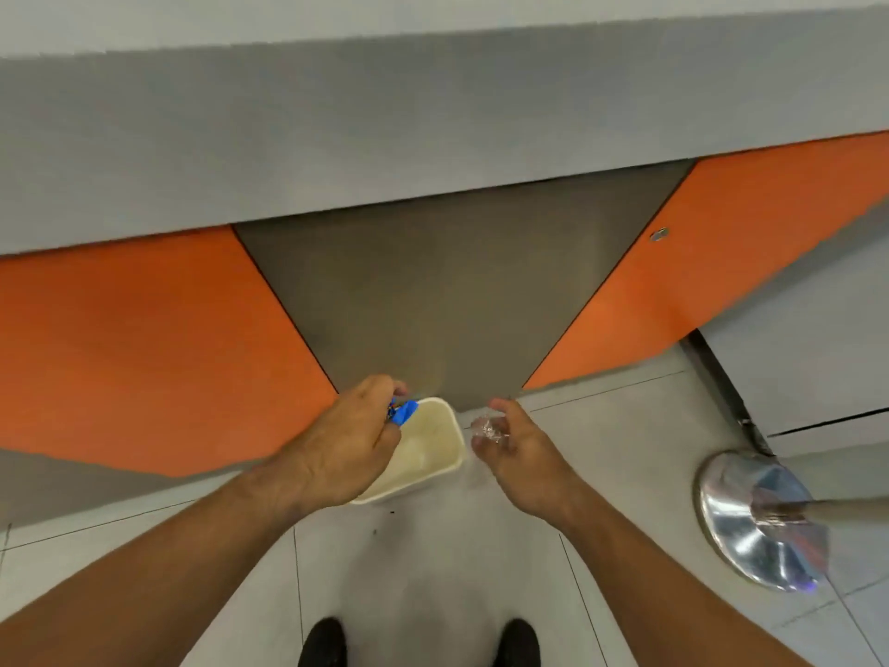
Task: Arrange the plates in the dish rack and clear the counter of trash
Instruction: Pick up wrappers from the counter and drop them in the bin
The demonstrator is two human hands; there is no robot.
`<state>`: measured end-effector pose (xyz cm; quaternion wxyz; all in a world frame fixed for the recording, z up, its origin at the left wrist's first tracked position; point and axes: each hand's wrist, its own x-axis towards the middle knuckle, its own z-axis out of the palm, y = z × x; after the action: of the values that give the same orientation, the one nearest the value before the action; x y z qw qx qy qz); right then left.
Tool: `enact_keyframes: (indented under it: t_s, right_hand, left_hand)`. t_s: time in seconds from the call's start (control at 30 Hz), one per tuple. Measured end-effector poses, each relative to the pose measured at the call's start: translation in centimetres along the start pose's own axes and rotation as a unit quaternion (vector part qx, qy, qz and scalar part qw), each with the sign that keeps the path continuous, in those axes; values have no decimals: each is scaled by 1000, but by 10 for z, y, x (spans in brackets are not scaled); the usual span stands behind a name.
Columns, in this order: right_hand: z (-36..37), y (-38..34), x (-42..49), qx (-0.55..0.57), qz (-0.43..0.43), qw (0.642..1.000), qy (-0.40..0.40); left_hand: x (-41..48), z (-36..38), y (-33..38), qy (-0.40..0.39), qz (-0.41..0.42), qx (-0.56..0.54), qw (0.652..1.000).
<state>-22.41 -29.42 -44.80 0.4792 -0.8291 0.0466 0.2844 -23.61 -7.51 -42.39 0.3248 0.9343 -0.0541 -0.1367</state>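
Observation:
A cream plastic bin [435, 445] stands on the floor against the counter front. My left hand [346, 440] hovers over its left rim and pinches a crumpled blue wrapper [401, 412] between curled fingers. My right hand [519, 450] is just right of the bin and holds a clear crumpled piece of plastic [488, 429] in its curled fingers. No plates or dish rack are in view.
The grey counter [336, 137] overhangs orange panels [134, 349] and a brown panel [452, 291]. A shiny metal stool base [755, 517] stands on the tiled floor at the right. My two black shoes [418, 642] show at the bottom.

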Motion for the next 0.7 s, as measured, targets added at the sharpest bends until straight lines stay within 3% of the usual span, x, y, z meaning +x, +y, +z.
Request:
enact_keyframes:
  t_s: [0.13, 0.33, 0.47, 0.7]
  right_hand:
    - [77, 58, 82, -28, -28, 999, -11]
    - [158, 137, 200, -181, -58, 981, 43]
    - [178, 169, 240, -341, -17, 940, -26]
    - [139, 178, 243, -281, -65, 957, 29]
  left_hand:
    - [13, 68, -80, 7, -29, 1, 1000]
    - [39, 154, -178, 38, -60, 15, 997]
    - [64, 195, -218, 19, -48, 32, 998]
    - [117, 263, -256, -114, -53, 69, 990]
